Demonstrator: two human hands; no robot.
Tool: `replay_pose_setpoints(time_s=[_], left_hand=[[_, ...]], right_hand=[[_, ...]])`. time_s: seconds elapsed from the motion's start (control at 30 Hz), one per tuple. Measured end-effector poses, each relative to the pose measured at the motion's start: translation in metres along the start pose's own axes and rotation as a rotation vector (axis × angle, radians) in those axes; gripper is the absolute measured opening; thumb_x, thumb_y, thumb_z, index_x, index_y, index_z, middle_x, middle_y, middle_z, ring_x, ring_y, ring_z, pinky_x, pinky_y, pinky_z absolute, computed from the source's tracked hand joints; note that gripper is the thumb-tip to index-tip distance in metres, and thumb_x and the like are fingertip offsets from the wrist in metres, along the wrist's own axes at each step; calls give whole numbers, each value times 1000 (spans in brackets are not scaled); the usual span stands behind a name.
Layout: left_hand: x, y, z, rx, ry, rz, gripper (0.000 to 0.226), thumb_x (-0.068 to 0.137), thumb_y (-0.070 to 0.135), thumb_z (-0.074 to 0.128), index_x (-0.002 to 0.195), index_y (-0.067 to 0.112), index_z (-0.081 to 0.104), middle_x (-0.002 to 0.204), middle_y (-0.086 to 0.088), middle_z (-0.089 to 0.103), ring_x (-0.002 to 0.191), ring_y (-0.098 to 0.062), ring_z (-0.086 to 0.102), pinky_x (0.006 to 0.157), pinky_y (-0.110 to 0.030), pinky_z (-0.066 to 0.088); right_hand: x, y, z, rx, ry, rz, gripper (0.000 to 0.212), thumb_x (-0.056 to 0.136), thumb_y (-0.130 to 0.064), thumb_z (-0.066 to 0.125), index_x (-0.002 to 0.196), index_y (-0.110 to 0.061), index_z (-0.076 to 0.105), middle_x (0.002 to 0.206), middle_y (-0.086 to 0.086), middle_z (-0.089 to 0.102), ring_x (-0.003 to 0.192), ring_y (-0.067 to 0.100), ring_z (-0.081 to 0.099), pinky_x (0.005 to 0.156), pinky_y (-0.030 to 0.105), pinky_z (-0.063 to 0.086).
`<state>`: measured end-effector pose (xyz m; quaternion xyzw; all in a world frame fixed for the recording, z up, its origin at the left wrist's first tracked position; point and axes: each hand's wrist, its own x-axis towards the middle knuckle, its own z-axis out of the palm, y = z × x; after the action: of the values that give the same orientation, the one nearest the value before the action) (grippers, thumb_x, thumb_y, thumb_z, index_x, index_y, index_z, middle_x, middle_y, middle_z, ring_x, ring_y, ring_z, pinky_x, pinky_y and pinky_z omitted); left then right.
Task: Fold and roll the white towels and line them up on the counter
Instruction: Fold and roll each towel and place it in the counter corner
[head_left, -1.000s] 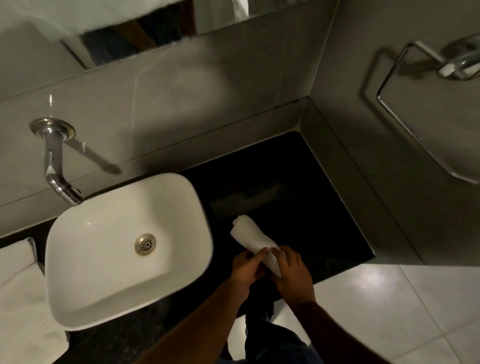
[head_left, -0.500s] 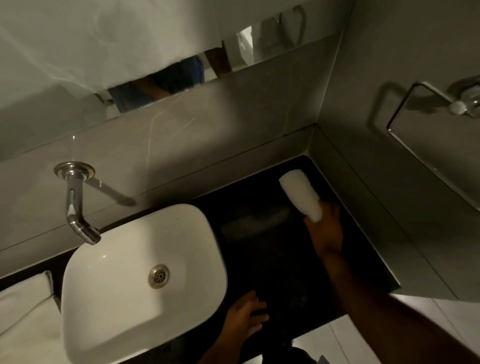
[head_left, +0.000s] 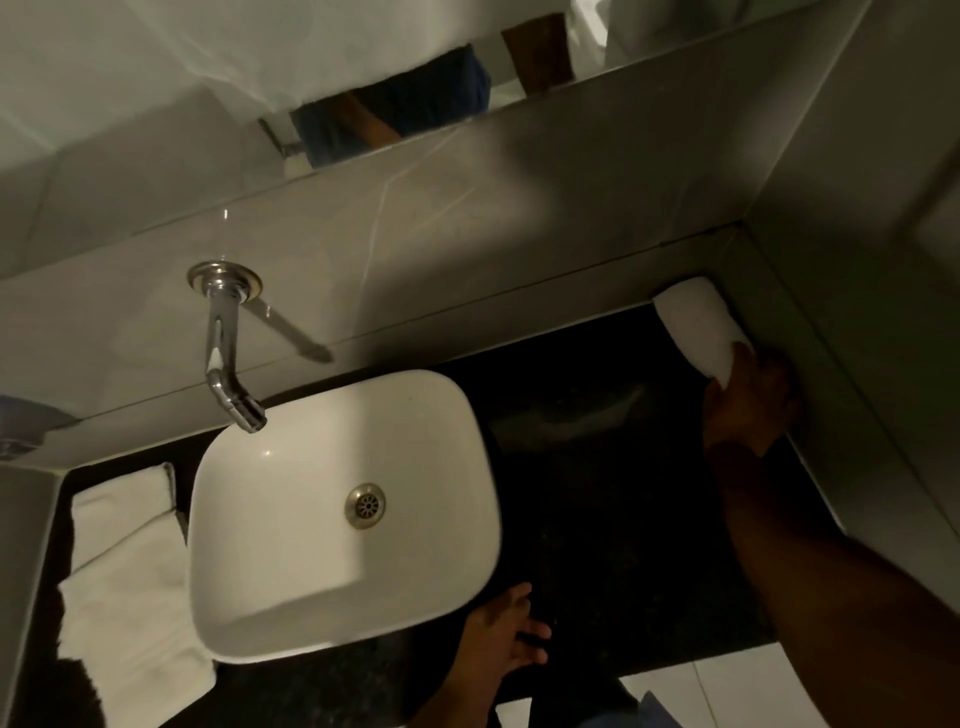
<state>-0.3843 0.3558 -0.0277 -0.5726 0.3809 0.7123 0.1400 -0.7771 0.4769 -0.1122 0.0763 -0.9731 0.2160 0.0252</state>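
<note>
A rolled white towel (head_left: 693, 322) lies in the far right corner of the black counter (head_left: 613, 467), against the back and side walls. My right hand (head_left: 748, 405) grips its near end. My left hand (head_left: 506, 636) rests flat on the counter's front edge, fingers spread, holding nothing. Several flat white towels (head_left: 130, 582) are stacked on the counter left of the basin.
A white basin (head_left: 332, 519) sits mid-counter under a chrome wall spout (head_left: 223, 353). Grey tiled walls close in the back and right. A mirror (head_left: 363, 62) hangs above. Pale floor tiles (head_left: 727, 691) show below the counter's front edge.
My right hand carried the rolled towel from the counter's front to the far right corner. My left hand let go of it and settled on the front edge.
</note>
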Motion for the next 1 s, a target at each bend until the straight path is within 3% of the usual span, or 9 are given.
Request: replay_pose_setpoints(time_s=[0.07, 0.13, 0.23, 0.4, 0.5, 0.57, 0.67, 0.8, 1.0], left_hand=[[-2, 1, 0, 96, 19, 65, 28, 103, 9, 51, 129, 8, 59, 68, -15, 69, 45, -20, 62, 49, -31, 53], [-3, 2, 2, 250, 33, 144, 29, 101, 11, 53, 128, 13, 63, 65, -9, 69, 45, -15, 59, 51, -27, 51], [-12, 8, 12, 441, 15, 260, 30, 98, 21, 54, 123, 30, 67, 69, -1, 72, 52, -9, 60, 61, -28, 54], [-27, 25, 25, 897, 1, 532, 35, 96, 33, 47, 120, 54, 61, 97, 12, 74, 86, -3, 68, 87, -18, 51], [-33, 30, 26, 1046, -1, 699, 38, 96, 31, 48, 129, 47, 59, 86, 13, 69, 82, -4, 64, 87, -13, 47], [-34, 30, 24, 1100, 3, 783, 39, 95, 31, 48, 130, 45, 58, 104, 11, 72, 91, -6, 64, 89, -13, 44], [-34, 29, 17, 1173, 10, 868, 41, 96, 34, 43, 135, 44, 55, 123, 11, 68, 107, -10, 65, 94, -21, 46], [-40, 34, 3, 1367, 68, 1005, 44, 99, 34, 38, 142, 39, 47, 118, 5, 65, 108, -16, 61, 88, -33, 48], [-58, 55, -37, 1349, 307, 1213, 36, 96, 34, 46, 131, 37, 57, 90, 11, 68, 80, -12, 63, 64, -29, 52]], right_hand=[[-10, 1, -4, -96, 50, -131, 62, 95, -23, 56, 151, -35, 33, 156, 18, 31, 139, 41, 31, 109, 61, 24], [-10, 4, -6, -139, 8, -254, 60, 96, -16, 56, 149, -36, 38, 157, 16, 29, 139, 41, 29, 109, 64, 24], [-2, 5, -14, -194, -61, -363, 52, 92, -17, 50, 142, -31, 50, 158, 14, 29, 141, 39, 27, 110, 63, 22], [3, 4, -19, -264, -134, -436, 56, 85, -12, 72, 138, -22, 57, 160, 15, 28, 144, 37, 22, 112, 65, 21], [4, 3, -15, -316, -179, -547, 68, 80, -20, 78, 143, -20, 51, 162, 14, 22, 149, 35, 14, 115, 63, 9], [5, -2, -11, -362, -212, -677, 80, 74, -30, 84, 145, -19, 49, 162, 14, 22, 149, 37, 15, 117, 58, -2], [-6, -18, -12, -377, -222, -773, 79, 69, -19, 84, 141, -13, 54, 158, 17, 30, 146, 40, 24, 117, 62, 10], [-32, -42, -15, -398, -235, -781, 76, 66, -9, 79, 138, -10, 56, 155, 17, 36, 144, 37, 29, 115, 63, 18], [-55, -77, -22, -379, -272, -636, 69, 72, -14, 78, 138, -11, 56, 151, 15, 44, 142, 34, 35, 113, 61, 25]])
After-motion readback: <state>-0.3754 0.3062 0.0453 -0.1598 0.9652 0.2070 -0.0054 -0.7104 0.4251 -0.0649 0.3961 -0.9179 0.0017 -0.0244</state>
